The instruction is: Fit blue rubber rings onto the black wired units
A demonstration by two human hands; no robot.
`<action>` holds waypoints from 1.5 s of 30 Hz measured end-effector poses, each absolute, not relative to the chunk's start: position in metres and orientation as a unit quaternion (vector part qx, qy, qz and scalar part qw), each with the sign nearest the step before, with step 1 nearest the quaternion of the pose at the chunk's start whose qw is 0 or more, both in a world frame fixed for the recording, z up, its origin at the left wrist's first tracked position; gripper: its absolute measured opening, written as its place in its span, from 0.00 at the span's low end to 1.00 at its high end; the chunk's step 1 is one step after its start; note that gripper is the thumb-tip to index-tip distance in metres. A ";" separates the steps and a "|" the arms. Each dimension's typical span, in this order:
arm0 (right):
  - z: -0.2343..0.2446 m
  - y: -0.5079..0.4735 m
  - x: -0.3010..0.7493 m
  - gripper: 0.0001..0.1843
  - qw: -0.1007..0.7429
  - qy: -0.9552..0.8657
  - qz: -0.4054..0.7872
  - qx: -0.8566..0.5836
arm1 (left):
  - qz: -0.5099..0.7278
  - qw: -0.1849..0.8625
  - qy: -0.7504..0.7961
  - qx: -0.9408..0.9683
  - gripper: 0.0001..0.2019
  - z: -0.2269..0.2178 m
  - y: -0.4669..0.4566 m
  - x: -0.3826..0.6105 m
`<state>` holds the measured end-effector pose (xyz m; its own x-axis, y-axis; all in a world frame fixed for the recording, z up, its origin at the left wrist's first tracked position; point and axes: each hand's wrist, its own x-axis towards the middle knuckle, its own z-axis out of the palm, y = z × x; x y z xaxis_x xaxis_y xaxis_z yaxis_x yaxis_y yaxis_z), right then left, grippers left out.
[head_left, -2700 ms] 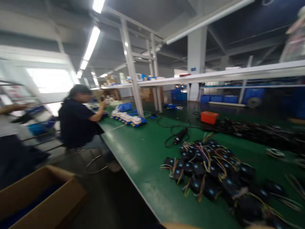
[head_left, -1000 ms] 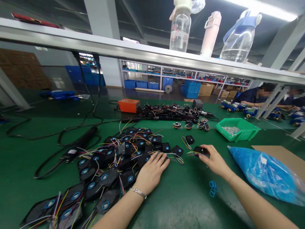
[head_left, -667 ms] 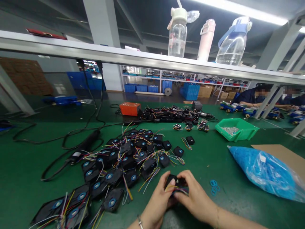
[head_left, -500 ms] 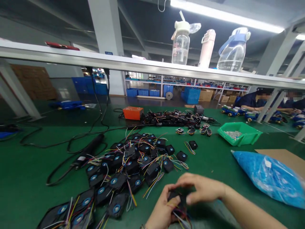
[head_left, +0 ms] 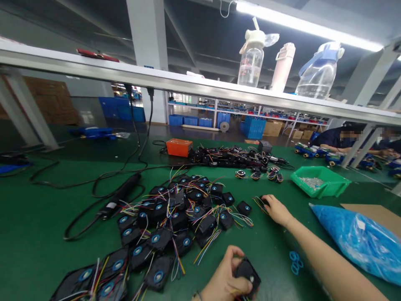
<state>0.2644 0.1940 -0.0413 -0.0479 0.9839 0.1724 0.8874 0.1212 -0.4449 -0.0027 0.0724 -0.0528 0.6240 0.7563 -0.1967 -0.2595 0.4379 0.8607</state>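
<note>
Near the front edge my left hand [head_left: 227, 276] grips a black blower fan [head_left: 249, 274], its flat face turned up and its wires hanging below. My right hand [head_left: 277, 210] is stretched forward, with its fingers closed over a small black wired part [head_left: 265, 201] on the green bench. Most of that part is hidden by the fingers; its coloured wires trail to the left. To the left of both hands lies a heap of black blower fans [head_left: 180, 219] with blue rings and loose wires. Several loose blue rings [head_left: 295, 261] lie below my right forearm.
A green bin [head_left: 340, 188] of small metal pieces and a blue plastic bag [head_left: 357, 238] stand at right. A black electric screwdriver [head_left: 120, 196] with its cable lies at left. Behind are an orange box [head_left: 179, 148], more wired parts [head_left: 232, 156] and a shelf [head_left: 200, 85] with bottles.
My right hand has left the fan in my left hand and moved forward to the small black part. The left hand has turned its fan. The view has shifted slightly.
</note>
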 end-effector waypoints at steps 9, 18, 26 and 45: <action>-0.054 0.054 0.331 0.13 0.230 -0.671 0.111 -0.696 | 0.302 0.811 0.292 0.408 0.23 -0.030 0.068 0.006; -0.064 0.047 0.302 0.14 0.238 -0.663 0.120 -0.700 | 0.297 0.804 0.289 0.426 0.24 -0.031 0.061 0.011; -0.065 0.046 0.296 0.12 0.216 -0.681 0.116 -0.690 | 0.310 0.802 0.288 0.422 0.26 -0.038 0.062 0.013; 0.006 0.039 0.186 0.06 0.280 -0.760 0.269 -0.521 | 0.339 0.769 0.302 0.450 0.26 -0.047 0.062 0.015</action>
<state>0.1857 0.0391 0.0060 -0.3001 0.9427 0.1457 0.6414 0.3125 -0.7007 0.0145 0.0623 -0.0466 0.5877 0.7933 -0.1588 -0.2503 0.3649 0.8968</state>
